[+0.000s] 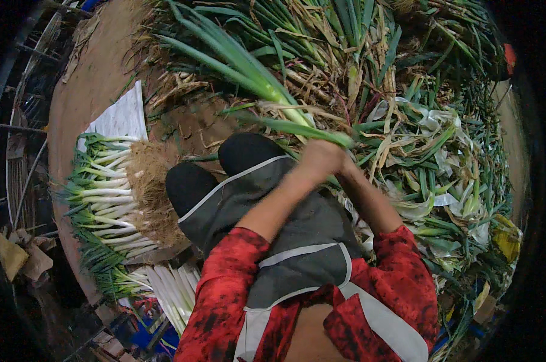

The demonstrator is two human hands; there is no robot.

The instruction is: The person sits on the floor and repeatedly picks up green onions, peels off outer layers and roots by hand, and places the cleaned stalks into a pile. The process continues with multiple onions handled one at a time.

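My left hand [317, 156] is closed on a large green onion [280, 97], just beyond my knees. Its long leaves point up and to the left, away from me. One loose green leaf [316, 131] curls across the top of the fist, blurred. My right hand [346, 164] meets the left one at the stalk's lower end. Most of its fingers are hidden behind the left hand, so its grip on the stalk does not show. A dark apron [300, 221] with pale trim covers my lap.
Trimmed green onions [108, 192] with bushy roots lie in a row at left, by a white sheet [119, 115]. Cleaner white stalks [171, 292] lie below them. Untrimmed onions [295, 27] are heaped ahead. Peeled leaves and husks [436, 181] pile up on my right.
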